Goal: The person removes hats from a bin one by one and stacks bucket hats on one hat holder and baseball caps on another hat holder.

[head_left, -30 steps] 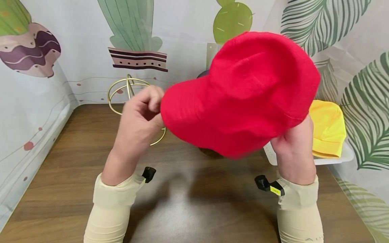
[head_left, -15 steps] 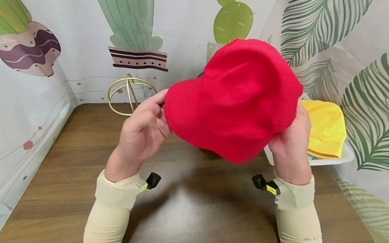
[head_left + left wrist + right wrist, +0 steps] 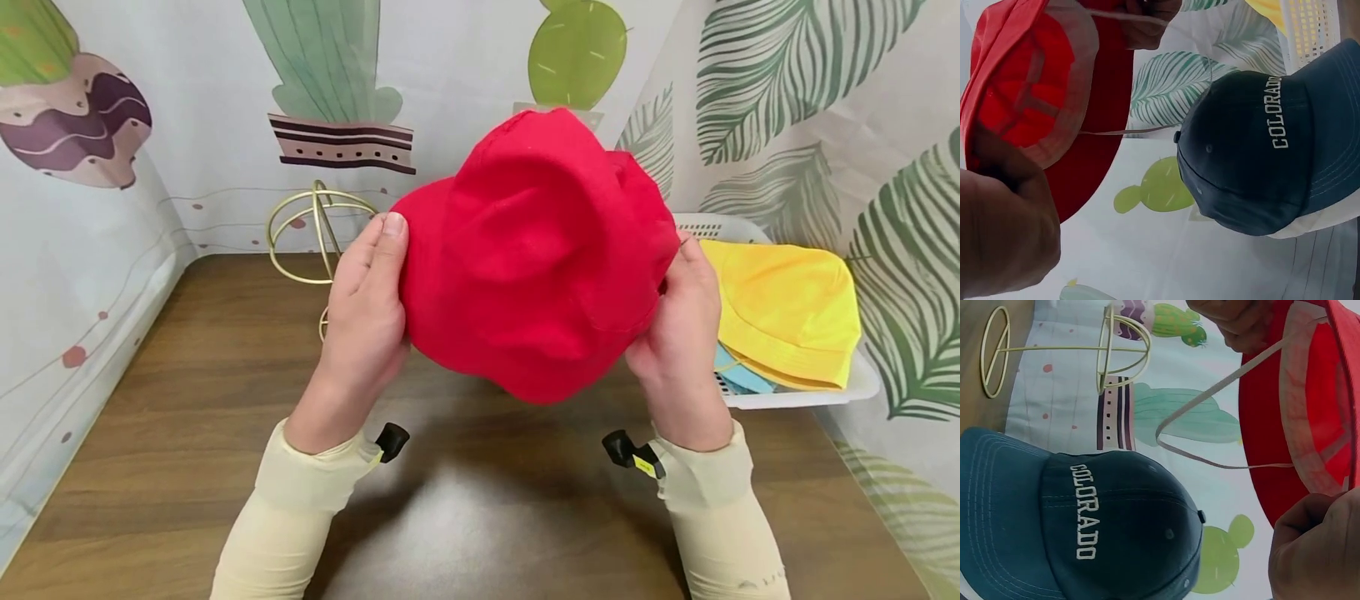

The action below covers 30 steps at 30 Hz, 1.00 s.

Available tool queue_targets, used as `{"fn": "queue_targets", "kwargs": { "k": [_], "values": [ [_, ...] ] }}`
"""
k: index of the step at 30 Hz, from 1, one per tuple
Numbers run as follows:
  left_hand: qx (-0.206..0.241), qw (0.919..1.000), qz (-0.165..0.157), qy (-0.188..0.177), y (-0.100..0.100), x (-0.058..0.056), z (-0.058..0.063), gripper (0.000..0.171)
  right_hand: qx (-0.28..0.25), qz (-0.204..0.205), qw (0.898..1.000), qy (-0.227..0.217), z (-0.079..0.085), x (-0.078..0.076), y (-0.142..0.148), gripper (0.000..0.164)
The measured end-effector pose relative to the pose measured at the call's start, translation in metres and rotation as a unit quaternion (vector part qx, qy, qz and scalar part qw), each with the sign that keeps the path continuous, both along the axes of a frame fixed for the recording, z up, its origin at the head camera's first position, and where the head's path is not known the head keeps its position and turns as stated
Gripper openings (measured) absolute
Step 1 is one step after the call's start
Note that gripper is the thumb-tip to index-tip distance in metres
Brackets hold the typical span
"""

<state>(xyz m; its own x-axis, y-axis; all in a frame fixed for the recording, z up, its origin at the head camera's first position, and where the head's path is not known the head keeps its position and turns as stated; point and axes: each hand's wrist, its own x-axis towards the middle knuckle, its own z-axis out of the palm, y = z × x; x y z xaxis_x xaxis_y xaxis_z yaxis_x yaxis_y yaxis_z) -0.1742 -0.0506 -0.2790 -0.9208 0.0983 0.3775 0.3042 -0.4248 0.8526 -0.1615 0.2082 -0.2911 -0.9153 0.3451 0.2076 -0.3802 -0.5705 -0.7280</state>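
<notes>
A red bucket hat (image 3: 532, 258) is held up above the table, crown facing the head camera and dented in the middle. My left hand (image 3: 367, 300) grips the left side of its brim, thumb on top and fingers beneath. On the opposite side, my right hand (image 3: 682, 333) holds the brim's edge, fingers partly hidden. Both wrist views show the hat's pale inner band and a thin chin strap (image 3: 1210, 390) hanging loose from it. Beyond the hat is a navy baseball cap (image 3: 1241, 150) lettered COLORADO, a pale edge under it; the red hat hides it in the head view.
A gold wire hat stand (image 3: 318, 225) stands at the back left, partly behind my left hand. At right, a white perforated basket (image 3: 810, 400) holds a yellow bucket hat (image 3: 795, 308) and light blue fabric (image 3: 738, 367). A printed curtain backs the wooden table (image 3: 187, 400).
The red hat has shifted left and slightly down with my right hand, uncovering more of the yellow hat. My left hand has loosened and re-gripped the brim, thumb now on top.
</notes>
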Motion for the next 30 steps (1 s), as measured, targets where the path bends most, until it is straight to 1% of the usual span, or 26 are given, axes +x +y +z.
{"fn": "queue_targets", "kwargs": {
  "k": [3, 7, 11, 15, 19, 22, 27, 30],
  "values": [
    [-0.012, 0.9989, 0.042, 0.017, 0.000, -0.001, 0.000, 0.025, 0.014, 0.002, 1.000, 0.005, -0.001, -0.002, -0.004, 0.015],
    [-0.023, 0.9964, 0.074, 0.034, -0.001, -0.002, 0.000, 0.024, 0.026, 0.001, 1.000, 0.016, -0.003, -0.004, -0.011, 0.018],
    [-0.024, 0.9950, 0.088, 0.040, -0.003, -0.004, 0.000, 0.024, 0.033, -0.003, 0.999, 0.020, -0.004, -0.005, -0.017, 0.017],
    [-0.022, 0.9940, 0.100, 0.038, -0.008, -0.006, -0.002, 0.025, 0.035, -0.013, 0.999, 0.021, -0.004, -0.009, -0.024, 0.018],
    [-0.022, 0.9926, 0.114, 0.036, -0.016, -0.008, -0.004, 0.027, 0.067, -0.031, 0.997, 0.013, -0.004, -0.014, -0.034, 0.018],
    [-0.027, 0.9911, 0.126, 0.035, -0.023, -0.009, -0.005, 0.029, 0.095, -0.042, 0.995, -0.001, -0.004, -0.017, -0.040, 0.017],
    [-0.032, 0.9881, 0.145, 0.041, -0.035, -0.012, -0.003, 0.029, 0.122, -0.039, 0.992, -0.019, -0.005, -0.021, -0.051, 0.017],
    [-0.026, 0.9871, 0.152, 0.044, -0.042, -0.013, -0.002, 0.029, 0.130, -0.038, 0.991, -0.018, -0.005, -0.024, -0.059, 0.019]
  ]
}}
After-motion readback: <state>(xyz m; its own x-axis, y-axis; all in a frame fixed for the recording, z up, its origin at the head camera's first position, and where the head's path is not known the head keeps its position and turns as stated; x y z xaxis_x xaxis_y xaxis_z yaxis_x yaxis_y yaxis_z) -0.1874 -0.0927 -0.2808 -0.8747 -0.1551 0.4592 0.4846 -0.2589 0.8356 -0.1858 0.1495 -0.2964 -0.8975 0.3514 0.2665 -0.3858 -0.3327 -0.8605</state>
